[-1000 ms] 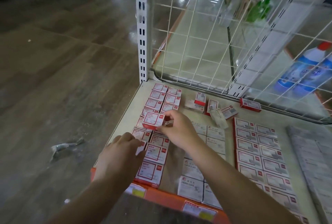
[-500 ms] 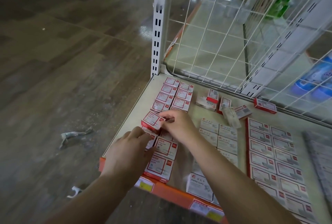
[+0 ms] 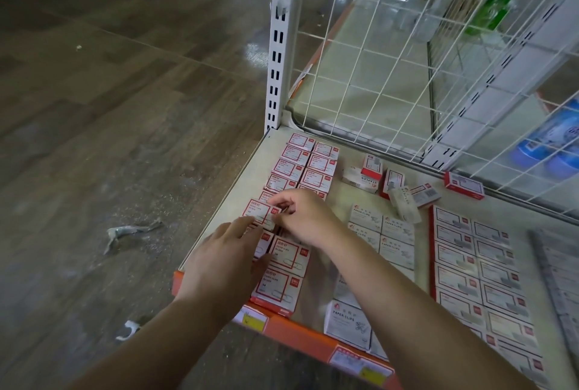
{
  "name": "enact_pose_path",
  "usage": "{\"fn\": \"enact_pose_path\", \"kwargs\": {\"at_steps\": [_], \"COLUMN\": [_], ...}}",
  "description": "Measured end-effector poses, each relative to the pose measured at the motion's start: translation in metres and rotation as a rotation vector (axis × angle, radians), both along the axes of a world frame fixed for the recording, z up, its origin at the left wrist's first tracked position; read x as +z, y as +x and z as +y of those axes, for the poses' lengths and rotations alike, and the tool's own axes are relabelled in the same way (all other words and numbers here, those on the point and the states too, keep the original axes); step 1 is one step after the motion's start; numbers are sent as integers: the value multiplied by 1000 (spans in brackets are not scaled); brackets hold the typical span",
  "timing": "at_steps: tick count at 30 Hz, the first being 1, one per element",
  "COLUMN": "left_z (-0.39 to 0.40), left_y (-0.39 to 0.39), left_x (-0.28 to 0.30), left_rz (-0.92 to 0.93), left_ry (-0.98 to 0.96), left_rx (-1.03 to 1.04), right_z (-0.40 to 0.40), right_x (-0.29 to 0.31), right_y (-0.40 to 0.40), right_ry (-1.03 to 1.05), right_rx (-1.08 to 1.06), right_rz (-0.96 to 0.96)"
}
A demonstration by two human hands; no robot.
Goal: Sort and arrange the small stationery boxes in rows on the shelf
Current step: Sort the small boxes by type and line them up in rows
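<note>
Boxes of paper clips, red and white, are lying in a double row (image 3: 300,170) along the left edge of the shelf (image 3: 232,183), and we are fitting one more box (image 3: 260,213) into the left-hand column, about midway along it. Our right hand (image 3: 305,217) is pinching that box by its right edge, thumb and fingers curled on it, and the box is sitting slightly raised and skewed over its neighbours. Our left hand (image 3: 224,259) is lying flat with straight fingers on the nearer boxes, gripping nothing.

To the right, white boxes (image 3: 380,233) are forming a second block, and a wider red-edged block (image 3: 476,261) is lying further right. Near the wire back panel (image 3: 391,54), a few loose boxes (image 3: 391,184) are waiting, tipped at odd angles.

We are judging the risk as this: the tilted box could catch on a neighbour's edge and shove the column crooked, or nudge the outer boxes towards the shelf's left lip.
</note>
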State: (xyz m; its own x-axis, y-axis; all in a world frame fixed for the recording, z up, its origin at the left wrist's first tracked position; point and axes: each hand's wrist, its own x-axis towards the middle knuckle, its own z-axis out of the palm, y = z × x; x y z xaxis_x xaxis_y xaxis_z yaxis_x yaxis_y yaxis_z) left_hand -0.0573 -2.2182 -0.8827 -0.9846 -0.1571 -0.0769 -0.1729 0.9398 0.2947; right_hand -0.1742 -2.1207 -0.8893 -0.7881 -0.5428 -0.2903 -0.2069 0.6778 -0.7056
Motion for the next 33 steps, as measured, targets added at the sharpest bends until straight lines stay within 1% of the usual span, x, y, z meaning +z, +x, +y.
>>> {"fn": "enact_pose_path", "kwargs": {"at_steps": [4, 11, 15, 29, 33], "left_z": [-5, -11, -12, -14, -15], "left_y": [-1, -12, -12, -12, -13], "left_x": [-1, -5, -6, -2, -2], "left_rz": [-23, 21, 43, 30, 20], "left_ry": [-28, 88, 113, 117, 84], "left_rx": [1, 58, 59, 16, 17], "right_z": [0, 2, 5, 7, 7], "right_x": [0, -5, -7, -12, -11], "right_y": [-2, -1, 2, 5, 6], "right_ry": [32, 7, -35, -79, -68], "right_rx": [23, 21, 0, -42, -32], "right_rz": [15, 27, 29, 49, 68]}}
